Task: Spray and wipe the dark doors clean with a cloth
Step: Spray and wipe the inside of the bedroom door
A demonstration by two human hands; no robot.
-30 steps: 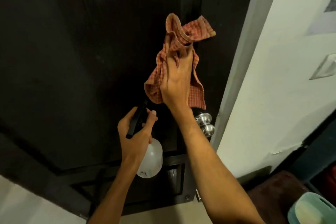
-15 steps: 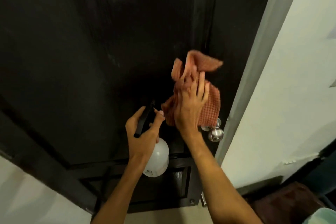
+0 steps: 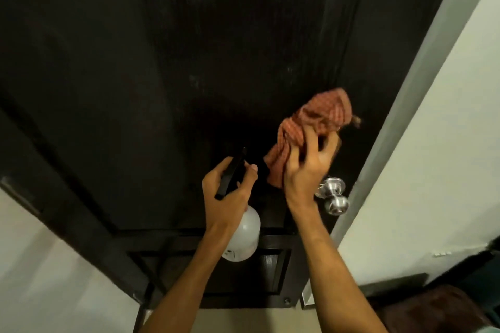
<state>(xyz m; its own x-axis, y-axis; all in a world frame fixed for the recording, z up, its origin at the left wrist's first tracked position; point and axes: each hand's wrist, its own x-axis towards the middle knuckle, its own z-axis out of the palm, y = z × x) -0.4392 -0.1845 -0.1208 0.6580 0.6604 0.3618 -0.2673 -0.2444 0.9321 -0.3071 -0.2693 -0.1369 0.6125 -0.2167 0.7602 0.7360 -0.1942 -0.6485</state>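
Dim, warm light; the dark door is blackest just left of the gripped cloth. The right hand is motion-blurred, and the doorknob beside it glints. Wide-angle distortion slants the door frame.

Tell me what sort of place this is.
Most likely a doorway inside a home: a dark panelled door with a round metal knob, hung in a grey frame, with pale painted walls on both sides. Little else of the room shows.
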